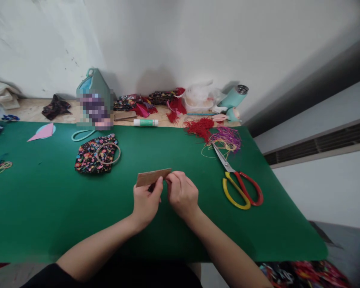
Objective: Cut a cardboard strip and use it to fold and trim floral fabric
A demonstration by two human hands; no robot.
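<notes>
My left hand [146,203] grips a flat strip of brown cardboard [153,177], thumb in front and fingers behind. A small dark patch shows below the strip, by the left thumb; what it is I cannot make out. At the strip's right end, my right hand [182,193] is closed in a pinch, and whatever lies between its fingertips is hidden. To the right rest scissors [231,171] with one yellow and one red handle, blades slightly apart. Left of my hands, a flowered black fabric piece [91,158] lies with a thin ring [119,154] on it.
Purple and yellow threads [228,140] and red tassels [199,127] lie beyond the scissors. A glue stick [145,123], a pouch [103,88], a plastic-bagged tub [198,102] and a teal flask [234,97] line the back. The green mat [108,224] covers the table; pink paper [43,133] lies left.
</notes>
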